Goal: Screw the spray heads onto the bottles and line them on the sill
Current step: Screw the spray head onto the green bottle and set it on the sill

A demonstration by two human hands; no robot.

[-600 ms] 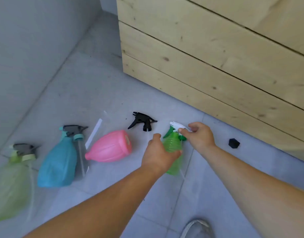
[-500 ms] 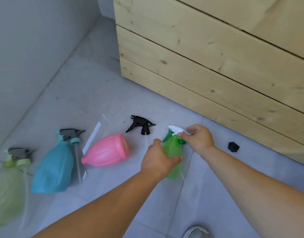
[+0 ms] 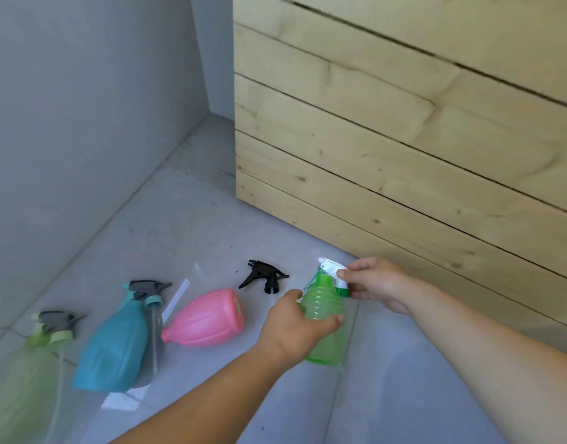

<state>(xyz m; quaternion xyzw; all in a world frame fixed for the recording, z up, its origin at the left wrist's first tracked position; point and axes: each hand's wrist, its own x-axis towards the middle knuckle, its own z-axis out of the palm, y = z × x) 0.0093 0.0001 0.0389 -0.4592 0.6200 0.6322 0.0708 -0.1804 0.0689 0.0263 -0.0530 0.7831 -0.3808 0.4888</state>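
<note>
My left hand [image 3: 291, 325] grips the body of a translucent green bottle [image 3: 327, 315] held just above the floor. My right hand [image 3: 375, 283] pinches the white and green spray head [image 3: 331, 272] seated on its neck. A loose black spray head [image 3: 266, 277] lies on the floor left of it. A pink bottle [image 3: 205, 318] without a head lies on its side. Further left lie a teal bottle [image 3: 112, 350] and a light green bottle [image 3: 22, 376], each with a grey spray head at its neck.
A wall of pale wooden planks [image 3: 403, 161] rises right behind the bottles. A grey wall [image 3: 83, 123] closes the left side. Clear plastic bags [image 3: 176, 296] lie under the teal and pink bottles on the grey tiled floor [image 3: 179, 225].
The camera has tilted up, so everything sits lower in view. Both hands keep their hold on the green bottle and its head; the small black cap on the right has left the view.
</note>
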